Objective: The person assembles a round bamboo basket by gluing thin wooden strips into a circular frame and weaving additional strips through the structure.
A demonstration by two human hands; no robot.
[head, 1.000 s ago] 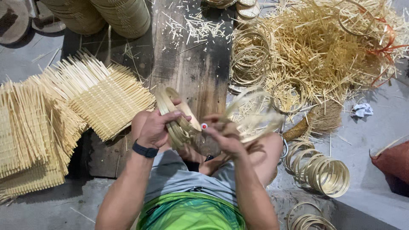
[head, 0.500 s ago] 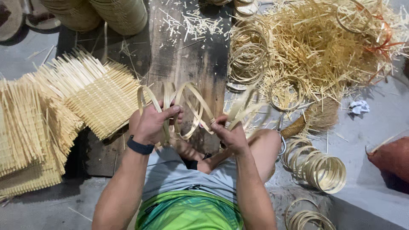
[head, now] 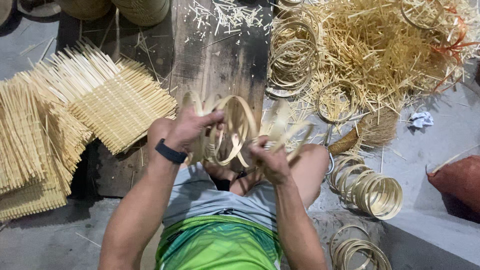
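Note:
I sit on the floor with a bundle of thin bamboo strip hoops (head: 237, 127) held above my lap. My left hand (head: 192, 130), with a dark band on its wrist, grips the left side of the loops. My right hand (head: 267, 157) grips the right part, where the strips (head: 285, 127) spread out blurred. The loops fan apart between the two hands over a dark wooden plank (head: 215, 60).
Stacks of woven bamboo mats (head: 100, 100) lie at the left. A pile of bamboo splinters (head: 380, 50) with loose hoops (head: 290, 55) fills the upper right. Stacked finished rings (head: 372, 192) lie by my right knee, more rings (head: 357, 250) below. A small broom (head: 365, 132) and a reddish sack (head: 457, 180) are at the right.
The coiled bundle, held tight in both hands a second ago, has sprung apart into wide loops. My hands have moved apart, the left up and the right lower.

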